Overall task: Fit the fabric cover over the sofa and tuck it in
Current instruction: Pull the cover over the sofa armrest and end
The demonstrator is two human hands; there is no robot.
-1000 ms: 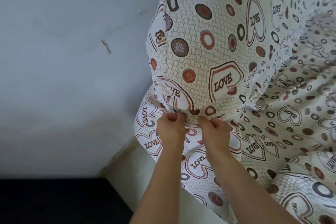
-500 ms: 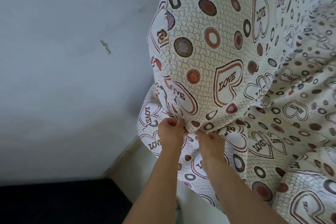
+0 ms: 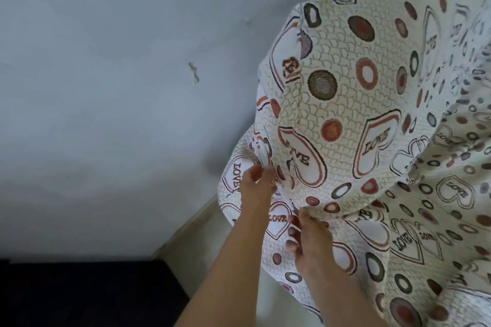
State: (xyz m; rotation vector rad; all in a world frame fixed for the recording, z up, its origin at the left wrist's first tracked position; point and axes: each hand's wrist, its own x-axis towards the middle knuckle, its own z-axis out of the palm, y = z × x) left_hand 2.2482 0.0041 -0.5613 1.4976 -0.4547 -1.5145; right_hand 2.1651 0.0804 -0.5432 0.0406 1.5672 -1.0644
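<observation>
- since a second ago my two hands have drawn apart: they were side by side at the crease under the bulge, and now my left hand (image 3: 256,183) is up and to the left while my right hand (image 3: 310,239) sits lower, nearer me.
- left hand: fingers curled into a gathered fold of the cover (image 3: 345,82), pinching it where the cloth puckers at the left foot of the bulge.
- right hand: fingers bent, tips against the cloth just under the bulge's lower edge; i cannot tell whether it grips the cloth or only presses on it.
- the cover (white, with rings, dots and "love" hearts) is stretched smooth over a rounded end of the sofa, which is hidden beneath it, and spreads in loose wrinkles to the right and down past my forearms.
- a grey wall (image 3: 106,114) stands to the left, with a small mark (image 3: 194,71) on it; a dark strip (image 3: 79,295) runs along the bottom left.
</observation>
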